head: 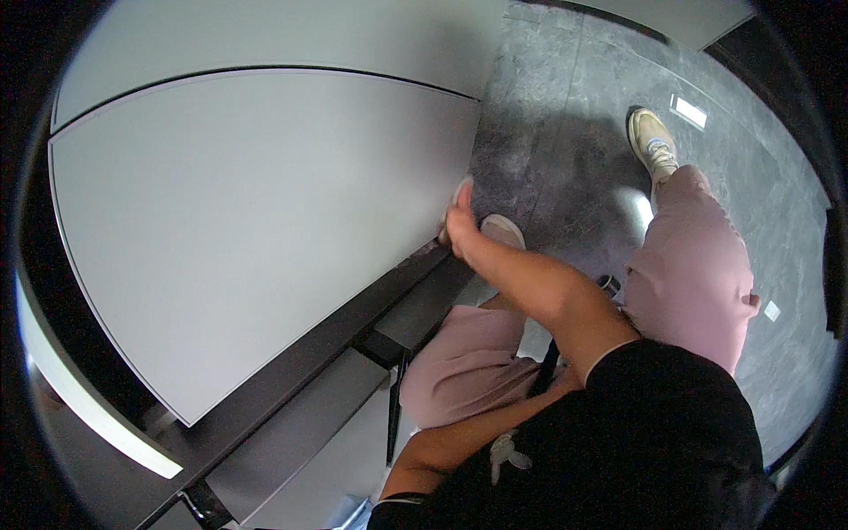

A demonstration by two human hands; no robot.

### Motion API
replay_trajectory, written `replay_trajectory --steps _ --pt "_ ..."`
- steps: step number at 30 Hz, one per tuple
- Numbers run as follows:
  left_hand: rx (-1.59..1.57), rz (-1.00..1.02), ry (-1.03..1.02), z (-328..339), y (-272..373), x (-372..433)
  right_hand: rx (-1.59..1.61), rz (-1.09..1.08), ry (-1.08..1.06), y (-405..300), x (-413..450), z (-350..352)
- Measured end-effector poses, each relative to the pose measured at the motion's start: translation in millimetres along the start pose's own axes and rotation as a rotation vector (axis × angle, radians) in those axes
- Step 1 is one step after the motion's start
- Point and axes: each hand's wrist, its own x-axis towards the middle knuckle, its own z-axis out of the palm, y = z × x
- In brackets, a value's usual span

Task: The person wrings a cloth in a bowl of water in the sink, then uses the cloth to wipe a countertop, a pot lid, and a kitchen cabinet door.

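My right hand [458, 222] rests against the right edge of a large pale grey panel [265, 179], near its lower right corner. Its thumb side points up along the edge, and whether the fingers curl around it is hard to make out. Beneath the panel runs a dark frame rail [344, 338]. My left forearm [477, 421] crosses in front of my body, and the hand at its end is hidden behind my right arm. A black object [548, 371] shows by that hidden hand, too covered to name.
Above a dark seam lies a second grey panel [285, 33]. A white curved strip [99, 411] borders the left side. Grey tiled floor [530, 152] stretches to the right, with a white rectangular piece [689, 111] on it. My shoes [652, 142] stand apart.
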Motion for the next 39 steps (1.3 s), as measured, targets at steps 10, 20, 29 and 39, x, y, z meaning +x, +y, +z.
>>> replay_trajectory --steps 10,20,29,39 --pt "-0.016 0.012 0.005 3.4 6.6 0.1 0.766 0.205 -0.202 -108.8 67.2 -25.5" --pt "-0.032 -0.015 0.037 -2.5 0.1 -2.3 0.358 -0.186 0.089 -92.1 25.7 10.9" --pt "-0.015 -0.004 0.025 -2.5 0.7 0.9 -0.193 -0.716 0.341 -153.5 -4.9 48.7" --pt "0.005 0.002 0.002 -2.4 3.5 2.3 -0.151 -1.02 0.174 -136.5 31.4 10.8"
